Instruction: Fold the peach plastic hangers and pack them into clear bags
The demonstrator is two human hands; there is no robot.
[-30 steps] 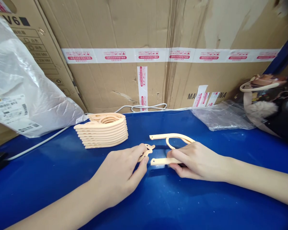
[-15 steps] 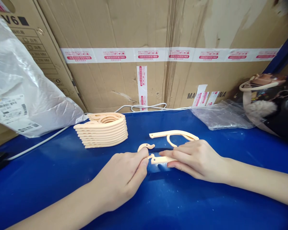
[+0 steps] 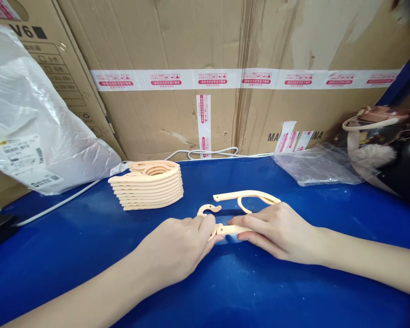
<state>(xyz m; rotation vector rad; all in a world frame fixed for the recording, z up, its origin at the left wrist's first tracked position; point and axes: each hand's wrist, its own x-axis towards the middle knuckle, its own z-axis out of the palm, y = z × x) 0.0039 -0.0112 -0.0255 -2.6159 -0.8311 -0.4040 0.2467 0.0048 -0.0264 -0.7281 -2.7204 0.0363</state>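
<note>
Cream plastic pieces of a folding clothes hanger are in my hands over the blue table. My left hand [image 3: 181, 241] pinches the hanger hook [image 3: 209, 208]; its curved tip shows above my fingers. Between the fingers and thumb of my right hand [image 3: 280, 232] is a hanger arm [image 3: 230, 229], whose holed end points left and meets the base of the hook piece. Whether the two are joined, I cannot tell. Just behind my right hand, a loop-shaped hanger arm [image 3: 242, 196] reaches left; my hand partly covers it.
A neat stack of folded hangers [image 3: 148, 187] stands back left. Behind are a large cardboard box [image 3: 171, 118] and a white cable [image 3: 212, 152]. A white plastic parcel [image 3: 51, 123] leans at left. At right lie a clear plastic bag [image 3: 307, 166] and a dark bag [image 3: 406, 150].
My left hand has shifted slightly right with the hook, closing the gap to the arm's holed end. My left thumb or fingertip now sits beneath that end. My right hand barely moved.
</note>
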